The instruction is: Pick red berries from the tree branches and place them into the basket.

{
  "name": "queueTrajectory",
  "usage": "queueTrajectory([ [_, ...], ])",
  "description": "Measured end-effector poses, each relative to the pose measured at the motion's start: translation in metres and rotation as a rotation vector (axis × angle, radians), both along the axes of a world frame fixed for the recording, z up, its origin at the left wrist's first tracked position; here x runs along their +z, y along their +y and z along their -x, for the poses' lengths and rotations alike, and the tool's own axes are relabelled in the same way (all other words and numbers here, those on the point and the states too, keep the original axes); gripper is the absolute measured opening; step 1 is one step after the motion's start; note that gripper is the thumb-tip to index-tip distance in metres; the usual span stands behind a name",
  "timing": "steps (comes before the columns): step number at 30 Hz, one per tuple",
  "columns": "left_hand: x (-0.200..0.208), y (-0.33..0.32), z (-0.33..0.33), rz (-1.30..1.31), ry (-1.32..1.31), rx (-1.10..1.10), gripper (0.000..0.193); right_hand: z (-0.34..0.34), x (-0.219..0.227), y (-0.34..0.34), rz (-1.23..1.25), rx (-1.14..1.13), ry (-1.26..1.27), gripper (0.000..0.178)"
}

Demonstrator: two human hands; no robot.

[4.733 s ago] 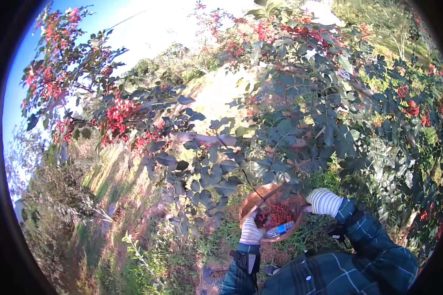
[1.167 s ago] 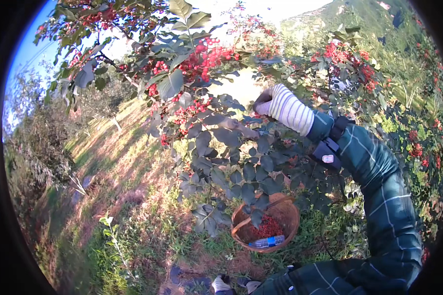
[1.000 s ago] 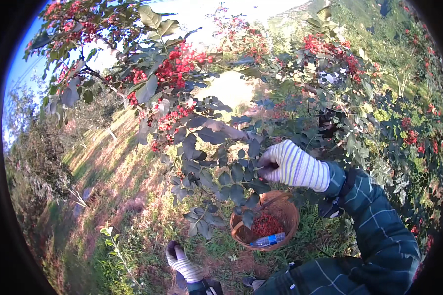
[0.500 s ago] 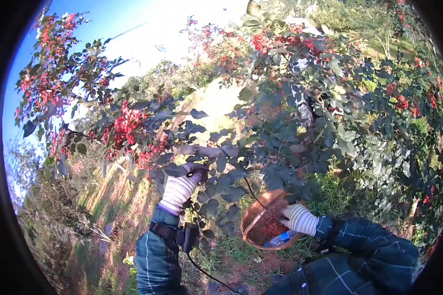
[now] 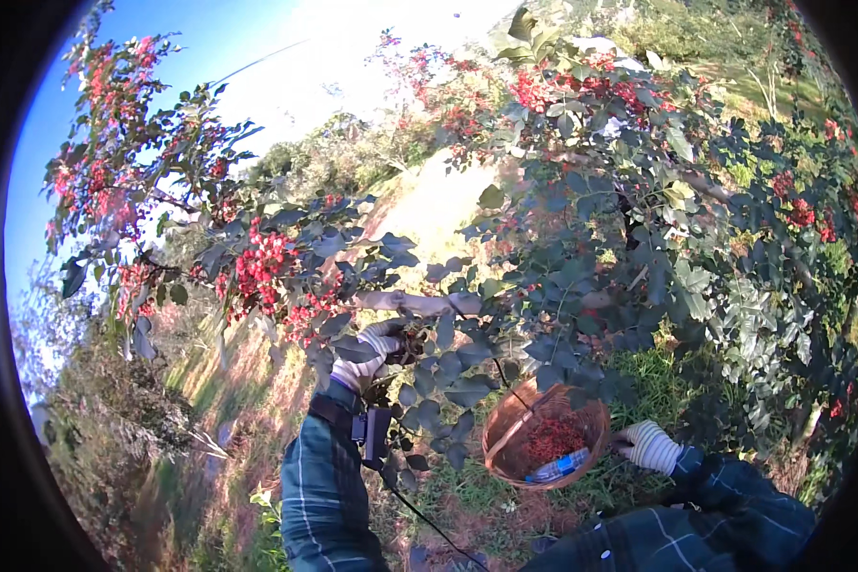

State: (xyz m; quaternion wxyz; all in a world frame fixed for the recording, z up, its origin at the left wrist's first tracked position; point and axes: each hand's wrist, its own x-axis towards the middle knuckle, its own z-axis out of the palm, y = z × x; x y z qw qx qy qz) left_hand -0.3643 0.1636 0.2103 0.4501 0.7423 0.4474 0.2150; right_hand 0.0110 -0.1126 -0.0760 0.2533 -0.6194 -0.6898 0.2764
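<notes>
My left hand point(image 5: 383, 349), in a white and purple striped glove with a dark palm, reaches up under a bough point(image 5: 418, 304). Its fingers are curled among the leaves, which partly hide them; what they grip cannot be made out. To the right hangs a round woven basket point(image 5: 494, 461), tilted toward me. Inside it lie a heap of small red berries point(image 5: 555, 439) and a plastic bottle with a blue label point(image 5: 560, 466). Just outside the basket's right rim is my right hand point(image 5: 648, 446), gloved alike. Its dark fingers appear loosely apart, with nothing visible in them.
Red berry clusters point(image 5: 263, 267) hang at the left among dark green leaves. Dense foliage point(image 5: 744, 315) fills the right side. A black cord point(image 5: 431, 532) runs from a small device point(image 5: 377, 434) strapped to my left wrist. Grass and bare soil lie below.
My right hand has come out of the basket to the right and now sits beside its rim. The left hand stays under the bough. The whole view has shifted slightly.
</notes>
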Motion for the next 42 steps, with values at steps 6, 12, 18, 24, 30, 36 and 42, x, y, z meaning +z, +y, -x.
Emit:
queueTrajectory([
  [6,0.009,-0.009,0.003,-0.344,0.218,-0.090,0.033,0.004,-0.007,0.004,-0.027,0.042,-0.089,0.027],
  [12,0.003,-0.006,0.011,-0.169,-0.024,-0.044,0.029,0.008,-0.008,0.004,-0.017,0.070,-0.066,0.028],
  [18,0.007,-0.053,0.009,-0.916,0.189,0.080,0.020,0.007,-0.014,0.002,-0.072,0.050,-0.069,0.026],
  [24,-0.077,-0.215,-0.021,-1.343,-0.468,0.475,0.023,0.009,-0.004,0.003,-0.038,0.031,0.023,0.026],
  [30,-0.231,-0.205,-0.077,-0.890,0.206,0.369,0.045,0.023,0.014,0.016,0.002,0.123,-0.124,0.025],
  [36,-0.292,-0.187,-0.026,-0.381,-0.523,0.748,0.015,0.067,0.023,0.072,0.058,0.336,0.271,0.028],
  [42,-0.308,-0.213,0.003,-0.159,-0.666,1.008,0.015,0.178,0.009,0.173,-0.101,0.447,0.435,0.030],
])
